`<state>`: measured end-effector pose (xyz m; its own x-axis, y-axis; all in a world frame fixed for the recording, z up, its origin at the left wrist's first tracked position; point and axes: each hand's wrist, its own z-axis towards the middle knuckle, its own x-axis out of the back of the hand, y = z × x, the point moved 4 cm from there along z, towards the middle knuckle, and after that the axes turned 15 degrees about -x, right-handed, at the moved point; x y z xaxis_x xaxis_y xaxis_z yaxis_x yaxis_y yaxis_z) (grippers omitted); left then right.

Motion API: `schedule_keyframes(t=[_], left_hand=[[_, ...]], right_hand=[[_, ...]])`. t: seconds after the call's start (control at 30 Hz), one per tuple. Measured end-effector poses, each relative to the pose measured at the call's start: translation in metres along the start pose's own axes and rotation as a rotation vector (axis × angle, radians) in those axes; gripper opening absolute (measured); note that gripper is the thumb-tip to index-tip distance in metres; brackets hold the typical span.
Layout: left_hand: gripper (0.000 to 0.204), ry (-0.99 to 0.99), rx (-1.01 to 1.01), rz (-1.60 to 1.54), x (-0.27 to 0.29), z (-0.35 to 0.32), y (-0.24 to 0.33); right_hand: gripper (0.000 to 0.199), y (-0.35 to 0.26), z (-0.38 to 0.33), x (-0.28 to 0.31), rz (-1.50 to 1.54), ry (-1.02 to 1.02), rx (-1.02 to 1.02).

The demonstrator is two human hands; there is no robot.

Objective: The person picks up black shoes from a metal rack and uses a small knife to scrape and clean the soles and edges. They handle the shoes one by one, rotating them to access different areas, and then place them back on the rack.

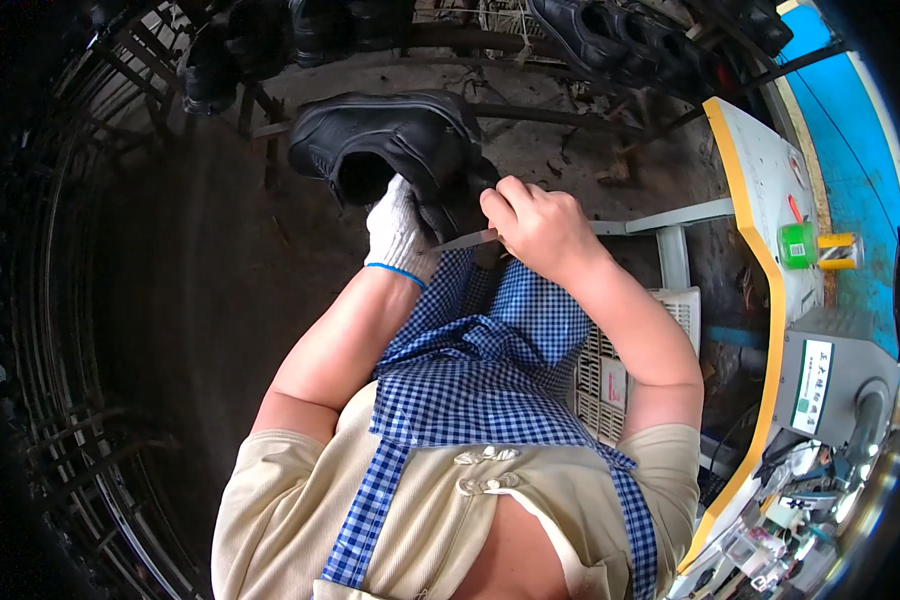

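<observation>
A black leather shoe [400, 135] lies on its side in front of me, its dark opening facing me. My left hand [402, 225], in a white knit glove with a blue cuff, is closed on the shoe at its near side. My bare right hand [542, 222] is closed around one end of a thin, flat metal blade [465, 241]. The blade's other end points left to the gloved hand; its handle is hidden in my fist. Dark material, perhaps part of a second shoe, shows between my hands, but I cannot make it out.
Racks of black shoes [595, 40] run along the far side. To my right stands a white table [760, 170] with a yellow edge, bearing a green roll [798, 246] and a grey machine [838, 370]. A pale plastic crate [595, 375] sits beside my leg. Metal racks [80, 430] line the left.
</observation>
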<state>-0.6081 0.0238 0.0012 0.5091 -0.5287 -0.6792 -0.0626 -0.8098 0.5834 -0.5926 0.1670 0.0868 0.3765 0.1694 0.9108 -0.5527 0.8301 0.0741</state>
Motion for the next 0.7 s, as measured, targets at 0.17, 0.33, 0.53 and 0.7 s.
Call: schedule_keyframes(t=[0.17,0.33,0.53,0.7], left_hand=[[0.036,-0.015,-0.014,-0.038,-0.004,-0.004,0.007],[0.035,-0.037,-0.045,-0.099,0.004,0.013,-0.003],[0.031,-0.035,-0.018,-0.079,-0.001,0.007,-0.002],[0.032,-0.054,-0.025,-0.065,-0.001,0.005,0.0]], right_hand=[[0.025,0.003,-0.006,-0.001,0.127,0.11,0.19],[0.026,0.01,-0.005,0.005,0.0,0.116,0.16],[0.02,0.001,-0.001,0.007,-0.086,0.048,0.206],[0.014,-0.001,0.003,0.01,-0.192,0.023,0.299]])
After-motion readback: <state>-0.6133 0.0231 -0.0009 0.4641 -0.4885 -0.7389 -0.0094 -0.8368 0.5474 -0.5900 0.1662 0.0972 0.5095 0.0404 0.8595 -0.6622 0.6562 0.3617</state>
